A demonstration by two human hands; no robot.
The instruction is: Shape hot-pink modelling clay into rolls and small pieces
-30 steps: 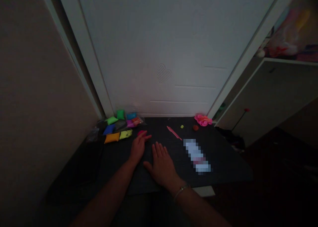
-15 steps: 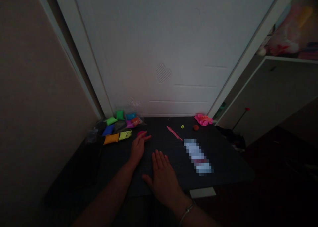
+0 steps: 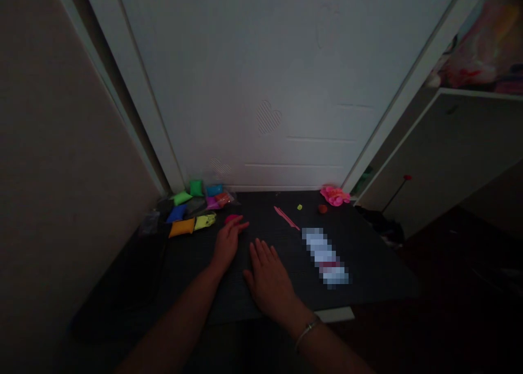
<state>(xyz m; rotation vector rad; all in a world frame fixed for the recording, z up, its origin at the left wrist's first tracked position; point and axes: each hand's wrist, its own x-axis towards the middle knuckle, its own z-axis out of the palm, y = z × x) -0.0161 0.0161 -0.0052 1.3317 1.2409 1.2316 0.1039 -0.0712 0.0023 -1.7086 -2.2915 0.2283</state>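
Observation:
My right hand [image 3: 270,280] lies palm down on the dark tabletop [image 3: 261,213], fingers stretched forward and thumb out to the left. Whether anything is under its palm is hidden. To its left, my left hand [image 3: 226,247] rests on its side with fingers extended, just in front of a bright pink lump [image 3: 232,219] that looks like modelling clay. Beyond my right hand lie pink plastic modelling tools [image 3: 286,218], a small yellow piece [image 3: 299,207] and a reddish-brown ball [image 3: 322,209].
Clay packets sit at back left, among them an orange packet [image 3: 182,227], a blue packet [image 3: 176,213] and a green packet [image 3: 196,187]. A blurred-out pale strip [image 3: 326,257] lies right of my hands. A pink flower-like pile [image 3: 335,195] stands near the white door panel [image 3: 261,79].
My right hand has slid slightly forward on the table, and its thumb has drawn closer to the fingers. My left hand has hardly moved.

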